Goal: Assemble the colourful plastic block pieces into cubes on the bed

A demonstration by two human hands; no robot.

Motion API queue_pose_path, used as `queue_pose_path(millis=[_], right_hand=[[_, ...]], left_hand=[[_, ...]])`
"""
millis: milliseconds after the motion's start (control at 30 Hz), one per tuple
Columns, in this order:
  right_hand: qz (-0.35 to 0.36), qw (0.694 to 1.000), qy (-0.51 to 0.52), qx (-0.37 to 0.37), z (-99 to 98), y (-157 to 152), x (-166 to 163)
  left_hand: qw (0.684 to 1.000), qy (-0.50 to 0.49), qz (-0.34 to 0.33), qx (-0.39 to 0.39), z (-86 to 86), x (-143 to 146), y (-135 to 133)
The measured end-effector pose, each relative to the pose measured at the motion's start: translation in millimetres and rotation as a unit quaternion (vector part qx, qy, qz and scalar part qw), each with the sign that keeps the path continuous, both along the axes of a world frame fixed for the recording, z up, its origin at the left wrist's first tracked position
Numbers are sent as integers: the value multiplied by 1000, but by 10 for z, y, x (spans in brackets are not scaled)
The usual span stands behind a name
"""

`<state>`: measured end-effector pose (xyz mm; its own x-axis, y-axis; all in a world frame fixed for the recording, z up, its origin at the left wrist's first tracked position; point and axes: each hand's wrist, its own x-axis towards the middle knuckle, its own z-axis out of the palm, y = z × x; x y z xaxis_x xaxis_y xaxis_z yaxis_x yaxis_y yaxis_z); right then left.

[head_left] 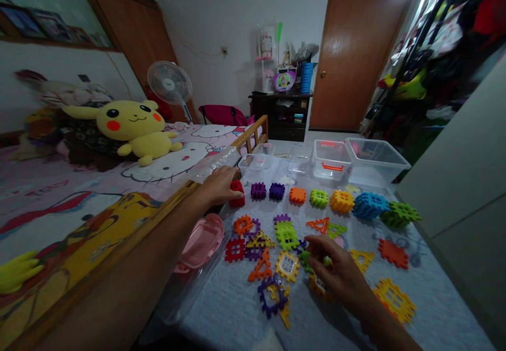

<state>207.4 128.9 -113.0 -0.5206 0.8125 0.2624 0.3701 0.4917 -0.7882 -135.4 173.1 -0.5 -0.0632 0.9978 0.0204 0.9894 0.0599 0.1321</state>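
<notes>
On the grey-blue covered worktop (221, 309), beside a bed (47, 203) with a cartoon-cat sheet, the left hand (219, 185) is closed over a red block (237, 193), its fingers curled around the block at the near end of a row of chunky waffle blocks. Next along that row come two purple blocks (258, 190), then an orange block (297, 195), a green block (318, 198), a yellow block (341, 201), a larger blue block (369, 205) and a larger green block (399, 214). The right hand (336, 269) hangs low over a scatter of flat pieces, its fingers (312, 245) bent down towards a small green piece (304, 260); whether they grip it cannot be told from this view. Near that hand lie a yellow frame with a white centre (287, 265), a lime-green piece (286, 236), a purple frame (272, 296) and a yellow triangle (361, 260). A red square (234, 249) and an orange triangle (261, 266) sit further left, while an orange-red square (393, 253) and a yellow frame (394, 300) lie further right. A pink plastic lid (200, 243) rests at the worktop's edge by the left forearm. Transparent plastic boxes (374, 161) stand beyond the row, one with orange handles (331, 167). On the bed sits a yellow Pikachu plush (132, 127), with a white fan (169, 83) behind it.
</notes>
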Motion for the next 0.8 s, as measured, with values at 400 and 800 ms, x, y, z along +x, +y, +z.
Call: queue_pose_path(millis=[400, 800], right_hand=[[-39, 997, -17, 64, -28, 32, -3], [-15, 997, -34, 62, 13, 19, -10]], left_hand=[[995, 10, -96, 3, -605, 789, -861], [990, 85, -20, -113, -738, 784, -510]])
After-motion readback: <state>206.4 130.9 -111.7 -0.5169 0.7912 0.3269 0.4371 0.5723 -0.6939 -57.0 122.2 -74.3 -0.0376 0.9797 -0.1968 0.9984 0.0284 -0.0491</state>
